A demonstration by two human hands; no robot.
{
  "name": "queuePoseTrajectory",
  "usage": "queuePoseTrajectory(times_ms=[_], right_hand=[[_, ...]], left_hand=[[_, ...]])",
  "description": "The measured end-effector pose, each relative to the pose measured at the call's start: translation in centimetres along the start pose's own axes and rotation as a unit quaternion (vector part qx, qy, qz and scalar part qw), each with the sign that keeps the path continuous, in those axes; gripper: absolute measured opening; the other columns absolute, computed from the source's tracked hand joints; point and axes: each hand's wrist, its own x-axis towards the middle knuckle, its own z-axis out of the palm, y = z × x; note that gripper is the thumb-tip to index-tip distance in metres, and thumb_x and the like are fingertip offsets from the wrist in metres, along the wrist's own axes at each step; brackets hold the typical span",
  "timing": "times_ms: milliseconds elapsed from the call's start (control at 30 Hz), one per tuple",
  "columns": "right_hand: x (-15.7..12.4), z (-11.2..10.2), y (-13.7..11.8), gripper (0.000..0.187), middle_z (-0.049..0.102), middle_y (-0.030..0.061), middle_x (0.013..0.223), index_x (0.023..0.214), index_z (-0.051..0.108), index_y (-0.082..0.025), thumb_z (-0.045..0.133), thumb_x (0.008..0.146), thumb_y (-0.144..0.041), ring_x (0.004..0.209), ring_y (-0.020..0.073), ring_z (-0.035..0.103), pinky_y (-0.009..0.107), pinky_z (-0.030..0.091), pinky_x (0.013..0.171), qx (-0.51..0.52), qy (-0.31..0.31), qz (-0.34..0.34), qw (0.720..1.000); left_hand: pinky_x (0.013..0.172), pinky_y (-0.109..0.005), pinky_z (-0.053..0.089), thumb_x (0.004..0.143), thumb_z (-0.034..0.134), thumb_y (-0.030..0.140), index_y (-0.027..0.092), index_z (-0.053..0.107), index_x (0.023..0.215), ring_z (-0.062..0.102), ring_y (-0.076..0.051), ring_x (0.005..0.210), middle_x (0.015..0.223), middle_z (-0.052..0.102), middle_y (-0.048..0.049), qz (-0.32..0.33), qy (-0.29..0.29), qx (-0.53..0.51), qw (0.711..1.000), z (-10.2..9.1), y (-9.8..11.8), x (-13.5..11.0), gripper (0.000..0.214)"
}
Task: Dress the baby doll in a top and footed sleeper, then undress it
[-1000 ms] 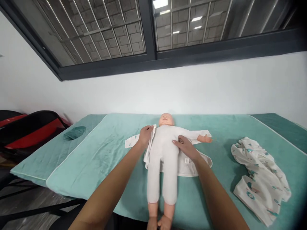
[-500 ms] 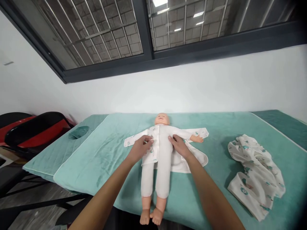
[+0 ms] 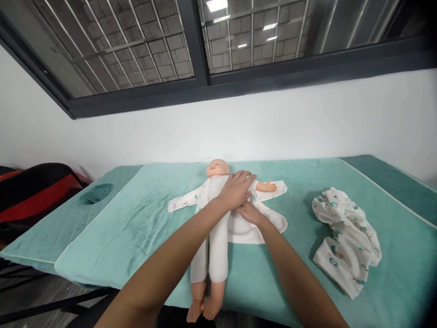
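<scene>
Green table [image 3: 129, 228] occupied the lower frame. Doll [image 3: 217, 246] lay at centre, shirt [image 3: 244, 231] spread open rightward. Left hand [image 3: 237, 189], fingers extended, overlapped right hand [image 3: 249, 212]; grips could not be determined. Apparent step: handling the shirt's right-of-frame side, calling for steady support.

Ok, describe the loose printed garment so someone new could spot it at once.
Find the green-covered table below the barred window. On it, at the picture's right, beyond the doll, lies a crumpled white garment with teal prints. Unlike the similarly printed shirt partly on the doll, it lies apart on its own.
</scene>
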Motion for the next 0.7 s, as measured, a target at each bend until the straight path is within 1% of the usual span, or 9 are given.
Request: queuePoseTrajectory(times_ms=[33,100,167,267,300,367,467,633,700], right_hand=[[0.0,-0.2,0.1,0.034,0.062,0.0104,0.126,0.119,0.062,-0.018,0.052,0.090,-0.033,0.125,0.0263,0.051,0.039,0.040,0.104,-0.025,-0.012,0.003,1.000],[-0.1,-0.8,0.4,0.031,0.063,0.0095,0.125,0.117,0.065,-0.019,0.051,0.090,-0.025,0.125,0.0263,0.051,0.040,0.039,0.105,-0.133,0.012,0.003,0.991],[-0.2,-1.8,0.7,0.032,0.061,0.0107,0.129,0.117,0.066,-0.020,0.055,0.086,-0.019,0.129,0.0289,0.046,0.046,0.033,0.108,-0.259,0.076,0.016,0.963],[-0.8,-3.6,1.2,0.040,0.059,0.0140,0.132,0.117,0.066,-0.021,0.069,0.077,-0.021,0.130,0.0360,0.041,0.054,0.031,0.105,-0.364,0.146,0.097,0.915],[-1.0,-4.1,1.3,0.040,0.060,0.0143,0.130,0.115,0.067,-0.022,0.071,0.075,-0.023,0.127,0.0368,0.043,0.053,0.033,0.102,-0.368,0.161,0.124,0.907],[-1.3,-5.1,1.6,0.030,0.065,0.0134,0.120,0.107,0.069,-0.023,0.069,0.077,-0.025,0.118,0.0346,0.052,0.046,0.039,0.094,-0.355,0.193,0.167,0.900],[-1.6,-6.4,1.8,0.019,0.070,0.0139,0.100,0.095,0.070,-0.021,0.058,0.085,-0.031,0.097,0.0295,0.062,0.038,0.042,0.080,-0.299,0.239,0.196,0.903],[-1.9,-8.3,1.7,0.040,0.069,0.0090,0.077,0.077,0.062,-0.020,0.041,0.092,-0.051,0.075,0.0238,0.061,0.032,0.042,0.064,-0.216,0.286,0.183,0.915],[-2.0,-8.7,1.3,0.049,0.068,0.0075,0.074,0.079,0.061,-0.021,0.037,0.091,-0.062,0.072,0.0235,0.061,0.032,0.043,0.061,-0.124,0.298,0.162,0.933]], left_hand=[[0.097,-0.043,0.040,0.085,0.055,0.015,0.020,0.044,0.135,0.052,-0.027,0.119,0.129,0.056,-0.0116,0.017,-0.024,0.037,0.999,0.6,0.1,1.0,0.051],[0.087,-0.040,0.043,0.086,0.050,0.011,0.020,0.047,0.129,0.058,-0.025,0.104,0.117,0.060,-0.0096,0.026,-0.071,0.092,0.993,1.5,-0.1,2.4,0.044],[0.080,-0.037,0.043,0.087,0.048,0.011,0.020,0.051,0.121,0.060,-0.023,0.095,0.109,0.061,-0.0085,0.021,-0.101,0.118,0.988,2.1,-0.6,3.1,0.035],[0.077,-0.036,0.042,0.087,0.045,0.008,0.020,0.052,0.115,0.059,-0.023,0.093,0.106,0.060,-0.0088,0.028,-0.107,0.147,0.983,2.4,-1.8,3.0,0.031],[0.076,-0.036,0.041,0.087,0.043,0.006,0.020,0.052,0.115,0.058,-0.023,0.093,0.106,0.060,-0.0089,0.033,-0.103,0.160,0.981,2.4,-2.1,2.9,0.033],[0.076,-0.036,0.039,0.084,0.041,0.000,0.020,0.051,0.116,0.058,-0.023,0.093,0.106,0.059,-0.0095,0.042,-0.092,0.184,0.978,2.4,-2.7,2.6,0.039],[0.076,-0.037,0.037,0.083,0.040,-0.002,0.020,0.051,0.117,0.057,-0.024,0.095,0.106,0.059,-0.0107,0.059,-0.086,0.191,0.976,2.3,-3.2,2.2,0.043],[0.077,-0.039,0.036,0.086,0.042,0.001,0.020,0.056,0.112,0.056,-0.026,0.095,0.102,0.061,-0.0117,0.090,-0.108,0.194,0.971,2.0,-3.4,1.7,0.035],[0.080,-0.040,0.036,0.088,0.043,0.005,0.020,0.059,0.109,0.055,-0.027,0.097,0.103,0.062,-0.0127,0.085,-0.120,0.189,0.971,1.9,-3.2,1.6,0.030]])
